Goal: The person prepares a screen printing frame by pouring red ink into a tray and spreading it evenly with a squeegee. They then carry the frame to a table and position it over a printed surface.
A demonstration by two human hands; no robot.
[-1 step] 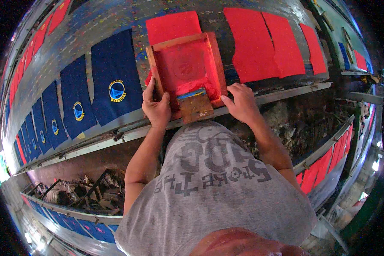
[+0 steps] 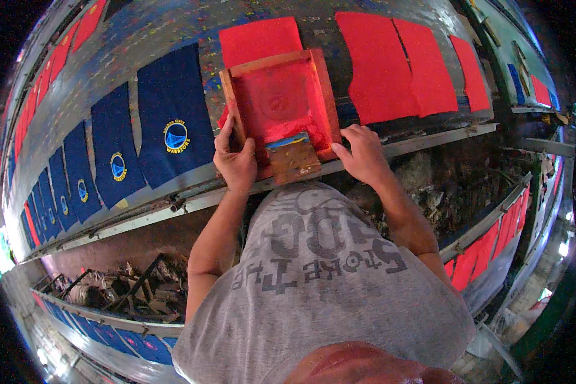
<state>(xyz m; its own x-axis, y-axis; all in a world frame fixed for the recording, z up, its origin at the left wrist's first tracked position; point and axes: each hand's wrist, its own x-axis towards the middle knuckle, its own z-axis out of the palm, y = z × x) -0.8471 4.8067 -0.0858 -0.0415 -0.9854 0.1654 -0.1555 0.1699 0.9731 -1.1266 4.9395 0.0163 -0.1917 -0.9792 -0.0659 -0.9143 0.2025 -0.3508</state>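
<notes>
A wooden screen-printing frame (image 2: 325, 96) lies on the long table in front of me, its mesh coated in red. Under its far end a red cloth panel (image 2: 260, 38) sticks out. Inside the near end leans a squeegee (image 2: 294, 161) with a worn wooden handle, its upper edge streaked blue and yellow; neither hand holds it. My left hand (image 2: 235, 157) grips the frame's left rail, thumb toward the inside. At the near right corner, my right hand (image 2: 363, 153) is closed on the frame, its fingers bent over the outer side.
Navy cloth panels (image 2: 173, 83) with round blue and yellow prints line the table to the left. Plain red panels (image 2: 381, 70) lie to the right. A metal rail (image 2: 441, 136) runs along the table's near edge. Behind me, another table bears blue panels (image 2: 112, 336) and red panels (image 2: 483, 253).
</notes>
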